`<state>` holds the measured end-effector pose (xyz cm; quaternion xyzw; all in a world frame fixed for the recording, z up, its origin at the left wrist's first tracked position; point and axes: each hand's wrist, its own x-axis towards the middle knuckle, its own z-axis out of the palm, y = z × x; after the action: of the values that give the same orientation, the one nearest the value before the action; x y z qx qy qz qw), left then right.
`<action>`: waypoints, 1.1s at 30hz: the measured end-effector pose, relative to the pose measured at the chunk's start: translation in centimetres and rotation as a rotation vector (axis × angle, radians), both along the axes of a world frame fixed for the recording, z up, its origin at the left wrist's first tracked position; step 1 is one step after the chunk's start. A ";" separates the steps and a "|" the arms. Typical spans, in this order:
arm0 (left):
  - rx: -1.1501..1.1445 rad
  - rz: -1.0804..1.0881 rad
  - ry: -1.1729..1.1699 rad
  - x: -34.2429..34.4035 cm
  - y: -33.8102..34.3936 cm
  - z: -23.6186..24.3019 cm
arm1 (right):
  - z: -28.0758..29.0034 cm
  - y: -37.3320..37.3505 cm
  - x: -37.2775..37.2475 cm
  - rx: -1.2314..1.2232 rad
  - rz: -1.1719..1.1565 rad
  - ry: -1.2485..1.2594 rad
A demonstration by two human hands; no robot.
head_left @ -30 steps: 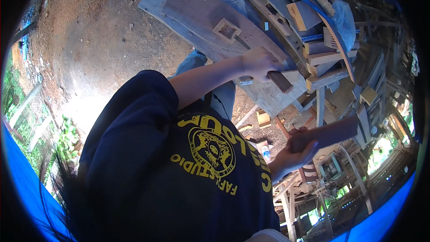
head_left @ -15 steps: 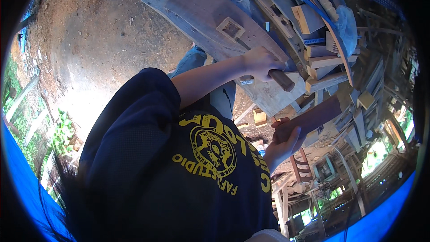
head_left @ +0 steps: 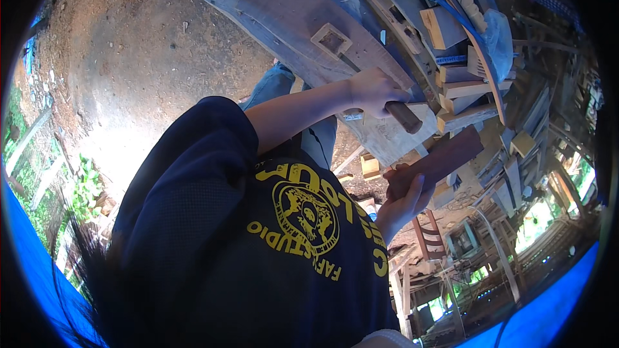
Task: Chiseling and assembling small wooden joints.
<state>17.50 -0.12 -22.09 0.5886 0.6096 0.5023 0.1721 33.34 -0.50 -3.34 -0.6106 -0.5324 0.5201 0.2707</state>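
Observation:
My left hand (head_left: pixel 376 90) is closed around the brown cylindrical handle (head_left: pixel 404 116) of what looks like a chisel. A thin dark shaft (head_left: pixel 350 62) runs from that fist toward a pale-edged square recess (head_left: pixel 331 40) on a wide brown wooden board (head_left: pixel 284 0). In my right hand (head_left: pixel 406 203), fingers and thumb grip one end of a dark brown wooden block (head_left: pixel 442 162). The block's far end points up and right, apart from the handle's butt. The tip of the shaft is too small to make out clearly.
Stacked wood offcuts (head_left: pixel 461 93) lie right of the board, with a clear plastic bag (head_left: pixel 498 42) among them. A reddish-brown slatted wooden piece (head_left: pixel 430 235) stands lower right. Dirt floor (head_left: pixel 161 32) with scattered shavings spreads at the left.
The wooden block in my right hand has come slightly up and left, nearer the handle's butt. My left hand keeps its grip and place, while the whole view has shifted a little.

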 end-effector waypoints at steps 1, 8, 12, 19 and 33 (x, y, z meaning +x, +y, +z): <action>0.000 -0.002 0.002 -0.1 0.0 -0.1 | 0.0 0.0 -0.1 -0.001 -0.005 -0.009; -0.041 -0.002 -0.026 0.1 0.2 -0.9 | -0.3 0.0 0.3 -0.040 0.001 -0.039; -0.021 0.006 -0.040 -0.2 0.0 -0.6 | -0.5 0.1 0.4 -0.050 0.014 -0.038; 0.023 0.025 -0.059 -0.6 -0.2 -0.2 | -0.4 0.2 -0.1 -0.078 0.005 -0.044; 0.046 0.035 -0.075 -1.1 -0.4 0.4 | -0.2 0.2 -1.2 -0.103 0.020 -0.069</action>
<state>16.44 -0.48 -21.72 0.5621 0.6013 0.5409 0.1726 32.15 -0.31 -3.59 -0.6359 -0.5198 0.5283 0.2152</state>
